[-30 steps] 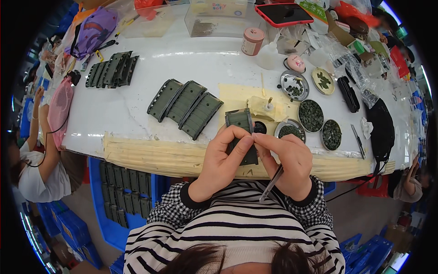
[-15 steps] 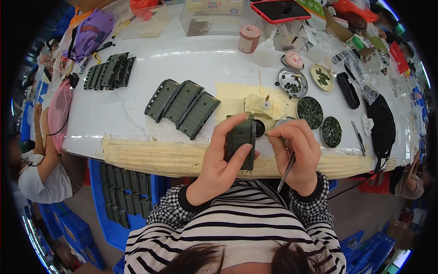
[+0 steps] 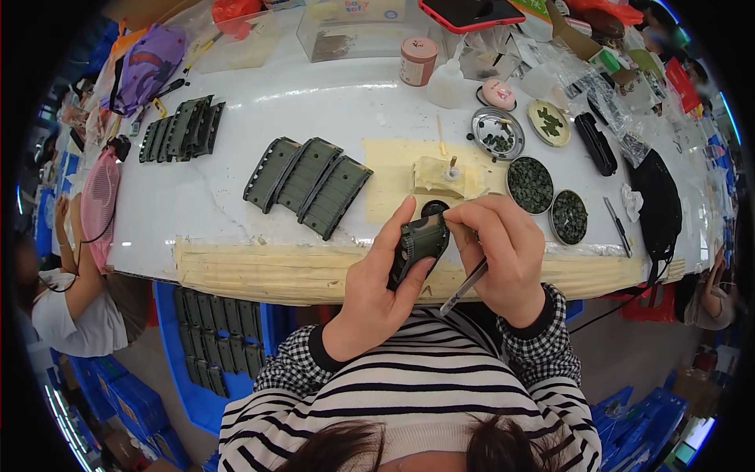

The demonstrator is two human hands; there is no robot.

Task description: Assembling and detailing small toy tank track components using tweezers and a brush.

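Observation:
My left hand (image 3: pixel 368 305) is closed around a dark green curved plastic part (image 3: pixel 422 239), tilted above the table's front edge. My right hand (image 3: pixel 507 256) has metal tweezers (image 3: pixel 464 288) tucked in it, their shaft slanting down toward me. Its thumb and forefinger pinch at the part's upper right edge; whatever lies between those fingertips is hidden. Just behind the part sits a small black round dish (image 3: pixel 434 208). Farther back stands a tape-wrapped block with a peg (image 3: pixel 448 176). Two round tins of small dark green pieces (image 3: pixel 530 186) (image 3: pixel 569 218) lie beyond my right hand.
Three similar curved parts (image 3: pixel 308 186) lie left of my hands, with another group (image 3: pixel 179 130) farther left. A silver dish (image 3: pixel 497 132), cream lid (image 3: pixel 549 123), black pen (image 3: pixel 617 226) and pink jar (image 3: pixel 418 61) stand around. Below left, a blue crate (image 3: pixel 174 370) holds more parts.
My left hand has turned the green part from upright to tilted, its top end now toward the right. My right fingers have moved left and up, now against its edge.

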